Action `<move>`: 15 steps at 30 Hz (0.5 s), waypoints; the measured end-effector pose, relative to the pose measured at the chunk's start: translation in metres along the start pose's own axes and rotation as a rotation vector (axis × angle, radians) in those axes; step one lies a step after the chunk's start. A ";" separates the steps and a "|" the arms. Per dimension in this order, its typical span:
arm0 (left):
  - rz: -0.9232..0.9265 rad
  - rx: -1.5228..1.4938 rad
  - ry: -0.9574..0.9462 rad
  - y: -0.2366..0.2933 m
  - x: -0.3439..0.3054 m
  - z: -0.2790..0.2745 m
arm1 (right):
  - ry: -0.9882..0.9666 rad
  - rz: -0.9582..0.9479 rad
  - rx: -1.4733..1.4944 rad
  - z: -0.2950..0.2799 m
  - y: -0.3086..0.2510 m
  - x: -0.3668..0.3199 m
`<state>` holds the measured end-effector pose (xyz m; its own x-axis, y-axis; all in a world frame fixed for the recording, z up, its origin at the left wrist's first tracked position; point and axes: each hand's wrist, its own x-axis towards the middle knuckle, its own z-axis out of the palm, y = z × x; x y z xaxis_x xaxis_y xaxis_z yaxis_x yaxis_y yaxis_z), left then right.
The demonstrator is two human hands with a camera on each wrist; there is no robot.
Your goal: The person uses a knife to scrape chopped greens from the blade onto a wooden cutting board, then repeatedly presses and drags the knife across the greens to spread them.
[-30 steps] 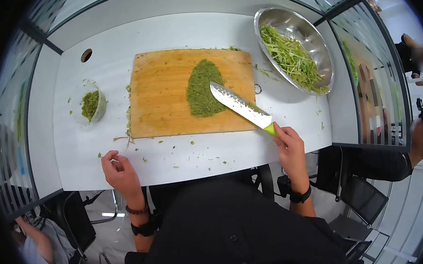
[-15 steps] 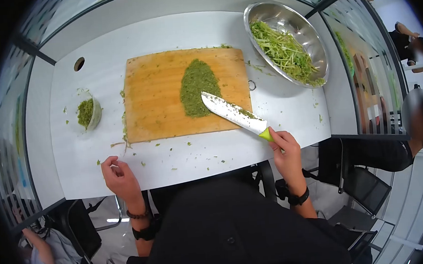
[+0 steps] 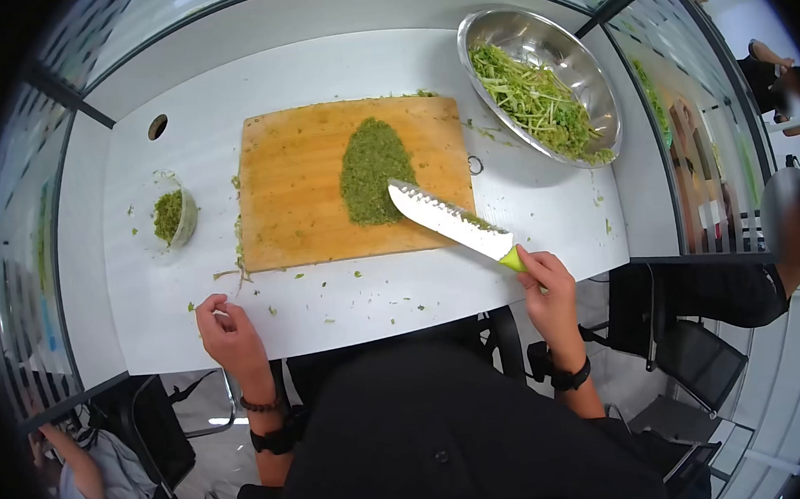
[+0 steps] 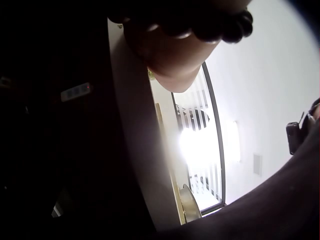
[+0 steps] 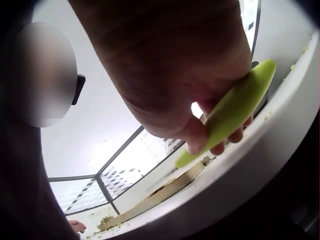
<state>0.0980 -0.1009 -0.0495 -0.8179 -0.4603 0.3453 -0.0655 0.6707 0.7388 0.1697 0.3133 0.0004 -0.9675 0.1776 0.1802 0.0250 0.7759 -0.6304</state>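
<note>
My right hand [image 3: 549,290] grips a kitchen knife [image 3: 449,220] by its light green handle [image 5: 235,107], at the table's front edge. The broad dimpled blade, with green bits stuck to it, slants left over the front right of the wooden cutting board [image 3: 293,183]. Its tip overlaps the lower right side of an oval heap of finely chopped greens [image 3: 372,168]. My left hand [image 3: 228,337] rests by the front edge, left of the board, fingers loosely bent and holding nothing. In the left wrist view only part of that hand [image 4: 175,70] shows, below a beaded bracelet.
A large steel bowl [image 3: 603,78] of cut green stalks [image 3: 533,96] stands at the back right. To the board's left is a small clear bowl [image 3: 187,229] with chopped greens. Green scraps [image 3: 357,274] dot the white table. Low walls enclose its back and sides.
The knife has shifted slightly toward me, its tip going from the heap's right middle to its lower right. My left hand stays put. The head view has moved a little.
</note>
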 end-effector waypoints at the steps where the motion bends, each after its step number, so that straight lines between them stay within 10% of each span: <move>1: -0.004 0.000 -0.009 -0.002 -0.001 0.000 | -0.006 0.021 0.001 -0.001 -0.001 0.000; 15: -0.023 0.017 0.002 -0.004 -0.002 -0.001 | 0.007 0.115 0.184 -0.008 -0.016 0.005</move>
<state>0.1003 -0.1034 -0.0521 -0.8150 -0.4769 0.3292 -0.0943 0.6697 0.7366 0.1665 0.3069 0.0176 -0.9591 0.2635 0.1039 0.0884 0.6268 -0.7742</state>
